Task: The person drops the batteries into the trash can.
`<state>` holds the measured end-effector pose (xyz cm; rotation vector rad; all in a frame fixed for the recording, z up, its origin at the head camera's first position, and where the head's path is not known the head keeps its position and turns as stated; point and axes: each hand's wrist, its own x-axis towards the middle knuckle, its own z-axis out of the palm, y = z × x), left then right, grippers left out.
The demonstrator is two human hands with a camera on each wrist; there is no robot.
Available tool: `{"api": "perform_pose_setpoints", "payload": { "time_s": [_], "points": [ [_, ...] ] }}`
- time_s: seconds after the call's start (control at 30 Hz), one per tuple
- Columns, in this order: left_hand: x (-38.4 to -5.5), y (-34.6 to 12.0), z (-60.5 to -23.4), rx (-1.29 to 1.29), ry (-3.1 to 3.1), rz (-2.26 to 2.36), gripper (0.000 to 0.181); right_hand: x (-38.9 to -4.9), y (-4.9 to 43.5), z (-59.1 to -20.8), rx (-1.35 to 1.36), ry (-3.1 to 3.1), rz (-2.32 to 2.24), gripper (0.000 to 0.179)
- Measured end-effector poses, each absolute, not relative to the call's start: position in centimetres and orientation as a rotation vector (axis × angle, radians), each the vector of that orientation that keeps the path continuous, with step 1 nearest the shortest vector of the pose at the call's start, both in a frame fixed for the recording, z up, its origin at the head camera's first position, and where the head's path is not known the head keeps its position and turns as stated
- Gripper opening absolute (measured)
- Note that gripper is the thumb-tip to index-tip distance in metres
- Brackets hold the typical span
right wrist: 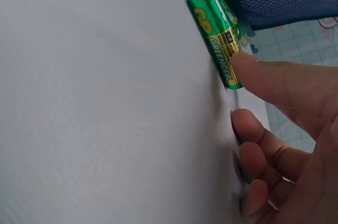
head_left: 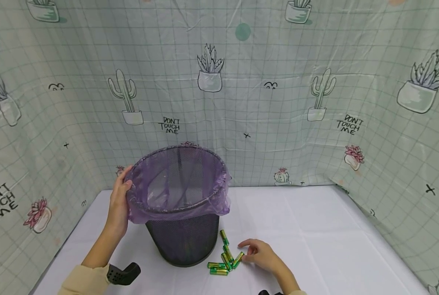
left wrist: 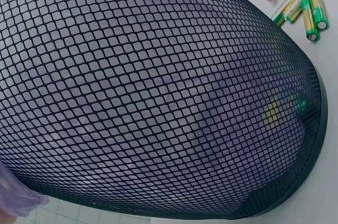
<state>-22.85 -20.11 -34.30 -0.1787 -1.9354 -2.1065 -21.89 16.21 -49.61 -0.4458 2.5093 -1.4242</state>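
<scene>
A black mesh wastebasket (head_left: pixel 184 241), lined with a purple plastic bag (head_left: pixel 219 200) folded over its rim, leans with its mouth towards me. My left hand (head_left: pixel 121 200) grips its rim and bag at the left. Several green and gold GP batteries (head_left: pixel 225 257) lie in a loose pile on the table, right of the base. My right hand (head_left: pixel 260 255) is beside the pile, fingers bent and apart. In the right wrist view its thumb (right wrist: pixel 264 76) overlaps the end of the nearest battery (right wrist: pixel 216 39). Through the mesh, a blurred yellow and green patch (left wrist: pixel 272 115) shows.
A white cloth (head_left: pixel 286 213) covers the table. Behind and along both sides hangs a pale green checked curtain (head_left: pixel 256 110) printed with cacti. A black strap piece (head_left: pixel 124 274) sits at the left wrist.
</scene>
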Motion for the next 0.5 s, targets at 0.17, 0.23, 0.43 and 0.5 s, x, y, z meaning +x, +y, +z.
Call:
{"api": "perform_pose_setpoints", "payload": {
  "time_s": [0.17, 0.23, 0.43, 0.5],
  "points": [
    [-22.82, -20.14, -34.32, -0.176, -1.92, -2.114, 0.049, -21.8, 15.76, -49.56, -0.475, 2.586, -1.342, 0.029],
    [-22.84, -20.11, -34.36, -0.185, -1.91, -2.122, 0.048, -21.72, 15.65, -49.58, -0.479, 2.606, -1.323, 0.027],
    [-22.88, -20.03, -34.44, -0.18, -1.914, -2.115, 0.047, -21.51, 15.62, -49.7, -0.467, 2.634, -1.299, 0.023],
    [-22.89, -20.01, -34.46, -0.183, -1.912, -2.117, 0.046, -21.42, 15.68, -49.61, -0.466, 2.647, -1.28, 0.022]
  ]
}}
